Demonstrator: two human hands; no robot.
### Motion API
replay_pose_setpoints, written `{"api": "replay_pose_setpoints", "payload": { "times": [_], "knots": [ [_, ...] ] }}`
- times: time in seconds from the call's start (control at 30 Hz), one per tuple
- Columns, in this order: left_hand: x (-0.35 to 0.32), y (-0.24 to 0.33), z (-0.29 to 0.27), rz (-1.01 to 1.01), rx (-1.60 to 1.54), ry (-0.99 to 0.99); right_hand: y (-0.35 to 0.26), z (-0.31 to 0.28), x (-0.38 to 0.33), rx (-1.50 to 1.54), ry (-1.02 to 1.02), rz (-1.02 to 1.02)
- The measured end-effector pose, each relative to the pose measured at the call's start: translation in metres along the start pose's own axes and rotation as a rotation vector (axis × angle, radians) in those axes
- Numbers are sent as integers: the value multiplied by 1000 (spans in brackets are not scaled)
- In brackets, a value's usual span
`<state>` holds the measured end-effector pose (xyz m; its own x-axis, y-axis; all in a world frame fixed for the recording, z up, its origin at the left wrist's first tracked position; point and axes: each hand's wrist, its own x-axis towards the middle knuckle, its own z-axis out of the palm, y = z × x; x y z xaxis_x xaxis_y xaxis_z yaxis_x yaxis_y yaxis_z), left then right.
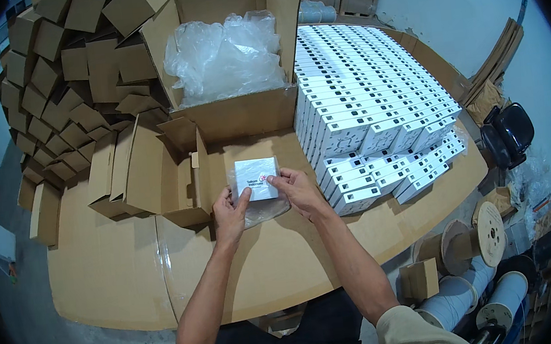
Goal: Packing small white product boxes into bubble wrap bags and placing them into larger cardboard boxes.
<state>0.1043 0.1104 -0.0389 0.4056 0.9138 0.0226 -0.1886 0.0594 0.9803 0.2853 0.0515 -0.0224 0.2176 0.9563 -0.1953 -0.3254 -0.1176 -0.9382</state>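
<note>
A small flat white box [256, 177] in a clear plastic sleeve [260, 210] sits over the cardboard-covered table [113, 274]. My left hand [230, 215] grips its lower left edge and my right hand [298, 189] pinches its right side. Both thumbs rest on the top face of the box. Just left of my hands stands an open, folded small cardboard carton [179, 174].
A large open carton [236, 113] lined with crumpled clear plastic [225, 57] stands behind. Stacked rows of white boxes [375, 103] fill the right side. Folded brown cartons [61, 80] pile up at the left. Cable spools [475, 245] lie on the floor at lower right.
</note>
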Motion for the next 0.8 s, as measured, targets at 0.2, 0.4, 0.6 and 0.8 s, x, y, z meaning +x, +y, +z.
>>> {"api": "replay_pose_setpoints", "payload": {
  "times": [0.2, 0.4, 0.6, 0.8],
  "knots": [
    [-1, 7, -1, -26, -14, -20, -5, 5, -5, 148, -20, -60],
    [0, 9, -1, 47, 4, 27, -1, 10, -3, 173, -25, -79],
    [-2, 12, 1, 46, 39, 43, 5, 13, -2, 185, 15, -178],
    [-8, 19, 6, 74, -12, 84, 8, 12, 0, 170, 15, -174]
  ]
}}
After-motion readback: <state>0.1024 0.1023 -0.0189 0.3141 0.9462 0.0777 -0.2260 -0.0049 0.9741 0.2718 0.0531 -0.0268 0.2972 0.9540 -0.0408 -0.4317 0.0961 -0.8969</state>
